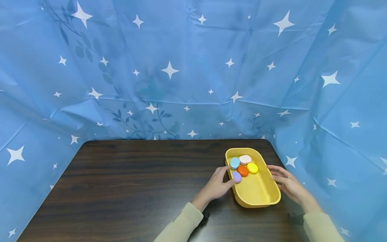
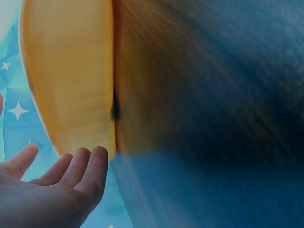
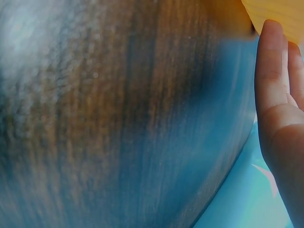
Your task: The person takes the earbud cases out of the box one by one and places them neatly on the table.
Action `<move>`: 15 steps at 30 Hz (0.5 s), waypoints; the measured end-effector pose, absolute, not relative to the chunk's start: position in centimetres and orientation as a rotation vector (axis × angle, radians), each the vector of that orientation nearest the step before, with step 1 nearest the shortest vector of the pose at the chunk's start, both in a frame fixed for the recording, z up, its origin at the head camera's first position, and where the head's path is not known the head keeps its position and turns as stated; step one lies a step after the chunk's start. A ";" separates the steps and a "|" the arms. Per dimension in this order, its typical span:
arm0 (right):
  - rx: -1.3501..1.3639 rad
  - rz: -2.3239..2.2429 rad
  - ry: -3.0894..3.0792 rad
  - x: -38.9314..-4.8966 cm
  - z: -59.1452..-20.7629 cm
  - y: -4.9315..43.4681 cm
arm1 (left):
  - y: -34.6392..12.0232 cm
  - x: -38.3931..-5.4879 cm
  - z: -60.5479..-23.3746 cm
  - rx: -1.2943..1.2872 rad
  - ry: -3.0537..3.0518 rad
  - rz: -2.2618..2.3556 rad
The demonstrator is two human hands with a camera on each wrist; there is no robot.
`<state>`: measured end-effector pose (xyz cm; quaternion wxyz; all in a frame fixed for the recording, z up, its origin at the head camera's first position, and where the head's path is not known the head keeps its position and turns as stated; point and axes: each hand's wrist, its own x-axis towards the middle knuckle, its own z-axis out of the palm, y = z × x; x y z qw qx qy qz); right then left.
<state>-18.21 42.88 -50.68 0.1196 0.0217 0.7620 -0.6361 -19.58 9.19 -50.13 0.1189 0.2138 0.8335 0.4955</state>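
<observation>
A yellow plastic tray [image 1: 255, 191] with rounded corners stands near the right end of the table. Gathered toward its far left part are several rounded pieces: light blue [image 1: 234, 163], pale pink [image 1: 245, 159], yellow [image 1: 252, 168], orange-red [image 1: 243, 171] and purple [image 1: 237, 176]. At the tray's left side is my left hand [image 1: 216, 186], thumb at the rim beside the purple piece; its fingers look extended against the outer wall in the left wrist view. My right hand [image 1: 288, 186] touches the right side with fairly straight fingers, seen also in the right wrist view.
The dark wood-grain table [image 1: 121, 188] extends far to the left of the tray. A blue curtain [image 1: 181, 84] with white stars hangs behind the table and along both sides, close to the tray's right.
</observation>
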 end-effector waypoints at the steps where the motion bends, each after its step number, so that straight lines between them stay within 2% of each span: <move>1: 0.065 -1.858 2.229 -18.2 -50.7 42.9 | 9.3 -19.6 -50.2 0.624 2.434 1.451; 15: 0.100 -1.838 2.245 -18.2 -50.5 42.7 | 10.8 -19.9 -50.8 0.564 2.398 1.525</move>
